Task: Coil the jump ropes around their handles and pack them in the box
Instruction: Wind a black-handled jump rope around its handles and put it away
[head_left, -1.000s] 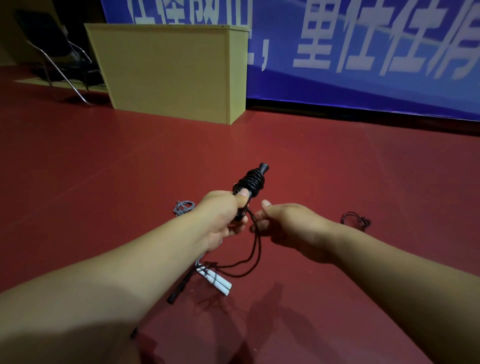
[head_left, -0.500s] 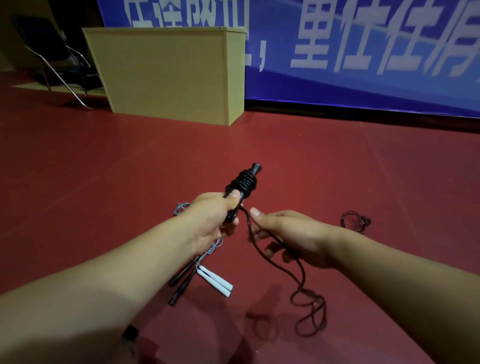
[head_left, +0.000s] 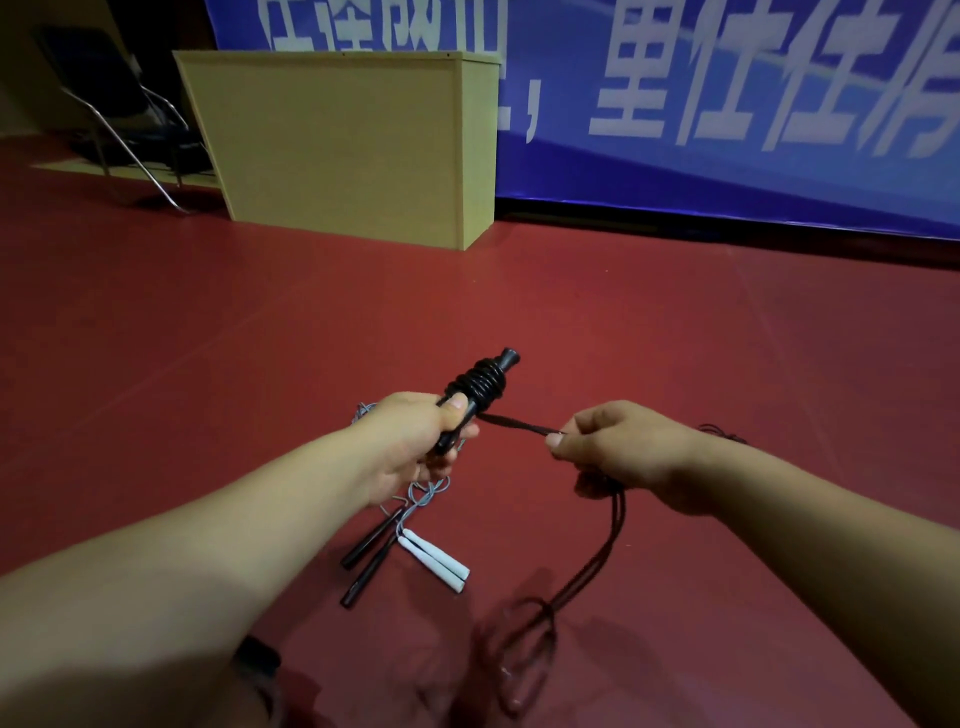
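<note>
Rope (head_left: 519, 427) ran taut from the coils on the black handle (head_left: 477, 391) to the right hand (head_left: 621, 451), whose fingers (head_left: 557, 440) pinched it, the slack hanging down to loops near the floor (head_left: 675, 332). Left hand (head_left: 415, 441) gripped the handle's lower end, held above the floor. Below lay white handles (head_left: 435, 558) and black handles (head_left: 370, 556) just beside each other, well apart from the box (head_left: 343, 145) by the banner (head_left: 727, 104).

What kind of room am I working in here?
Probably a sports or event hall: a wide red floor, a big blue banner with white characters along the wall, a plain wooden box and a folding chair at the edge.
</note>
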